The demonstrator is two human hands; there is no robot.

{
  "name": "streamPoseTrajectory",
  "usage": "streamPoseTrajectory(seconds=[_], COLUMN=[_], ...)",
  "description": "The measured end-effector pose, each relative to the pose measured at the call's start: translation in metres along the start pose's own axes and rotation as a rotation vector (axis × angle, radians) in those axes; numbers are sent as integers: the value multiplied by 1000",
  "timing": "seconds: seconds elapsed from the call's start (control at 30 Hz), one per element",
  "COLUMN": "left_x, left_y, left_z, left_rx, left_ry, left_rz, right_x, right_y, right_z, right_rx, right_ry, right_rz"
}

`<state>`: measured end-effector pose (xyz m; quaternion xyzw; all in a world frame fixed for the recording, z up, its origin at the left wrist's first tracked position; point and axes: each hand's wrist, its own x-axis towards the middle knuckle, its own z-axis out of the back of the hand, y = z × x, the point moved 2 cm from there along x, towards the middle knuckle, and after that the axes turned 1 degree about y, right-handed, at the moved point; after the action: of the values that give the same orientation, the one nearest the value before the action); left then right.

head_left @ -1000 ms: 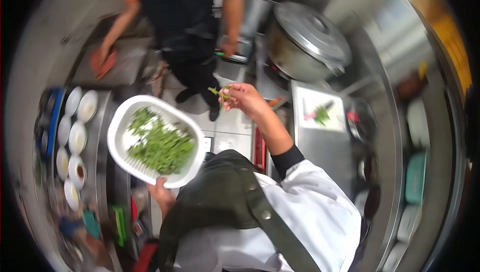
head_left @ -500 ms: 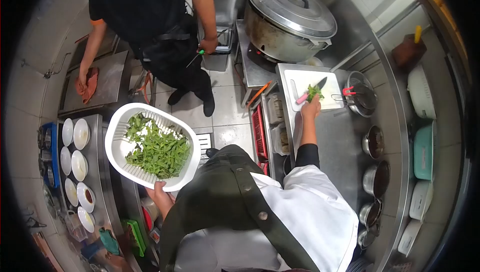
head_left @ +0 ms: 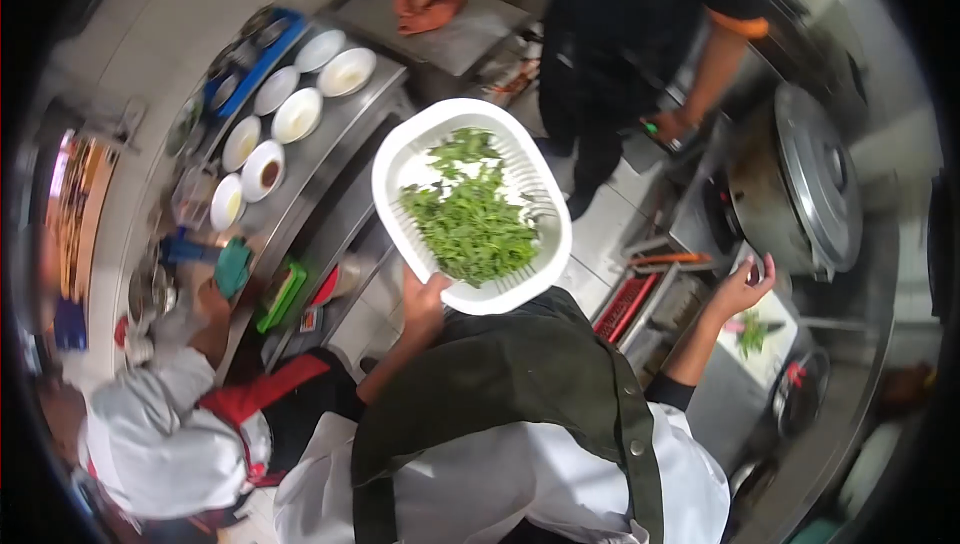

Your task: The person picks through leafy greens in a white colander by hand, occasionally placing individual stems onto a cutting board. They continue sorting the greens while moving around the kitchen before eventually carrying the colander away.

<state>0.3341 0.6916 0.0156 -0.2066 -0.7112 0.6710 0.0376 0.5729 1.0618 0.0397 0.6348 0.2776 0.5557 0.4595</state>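
My left hand (head_left: 425, 302) grips the near rim of a white plastic colander basket (head_left: 485, 299), thumb over the edge. Loose green leaves (head_left: 475, 229) lie inside it, with a bare patch toward the far end. My right hand (head_left: 745, 289) is raised beside the white cutting board (head_left: 783, 312), fingers apart and nothing visible in them. A small bunch of greens (head_left: 752, 336) lies on the board. Beside the bunch a bit of pink shows, where the knife handle lay earlier; the blade is blurred.
A person in black (head_left: 640, 34) stands ahead, one hand on an orange cloth (head_left: 430, 9). Another person in white (head_left: 165, 434) is at lower left. White bowls (head_left: 297, 116) line the left counter. A large lidded pot (head_left: 790, 184) stands at right.
My right hand has let go of the greens, which stay on the board, and lifted off. The view has turned left, bringing in the person in white. My left hand still holds the basket.
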Motion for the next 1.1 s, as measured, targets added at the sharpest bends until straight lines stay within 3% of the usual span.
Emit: streamPoseTrajectory(seconds=[0.03, 0.07, 0.13, 0.2, 0.23, 0.3, 0.53, 0.63, 0.73, 0.77, 0.87, 1.0, 1.1], left_x=[3, 3, 0, -8, -10, -13, -23, -24, -26, -26, -25, -23, -22], left_y=[11, 9, -1, -10, -10, -7, -10, -8, -13, -14, -11, -6, -5], left_z=[1, -4, -7, -11, -12, -12, -4, -3, -3, -4, -4, -1, -1], left_rx=[-109, -182, -179, -206, -202, -176, -157, -137, -149, -157, -122, -164, -175], left_ry=[-14, -26, 11, 27, 16, -10, -64, -90, -86, -84, -94, -84, -77], left_rz=[-23, -76, -80, -110, -104, -122, -173, -205, -220, -224, -256, -231, -217], right_x=[-15, -26, -68, -97, -110, -129, -164, -179, -194, -195, -179, -161, -154], right_y=[36, 54, 103, 150, 158, 169, 177, 169, 165, 162, 170, 167, 169], right_z=[-26, -49, -88, -110, -119, -136, -167, -173, -181, -181, -173, -176, -176], right_rx=[142, 169, 428, 327, 326, 322, 188, 87, 90, 119, 256, 445, 525], right_ry=[186, 340, 701, 1057, 1083, 1174, 1432, 1462, 1550, 1526, 1496, 1653, 1756], right_rz=[-47, 132, 71, 369, 496, 562, 420, 543, 521, 494, 148, -417, -631])
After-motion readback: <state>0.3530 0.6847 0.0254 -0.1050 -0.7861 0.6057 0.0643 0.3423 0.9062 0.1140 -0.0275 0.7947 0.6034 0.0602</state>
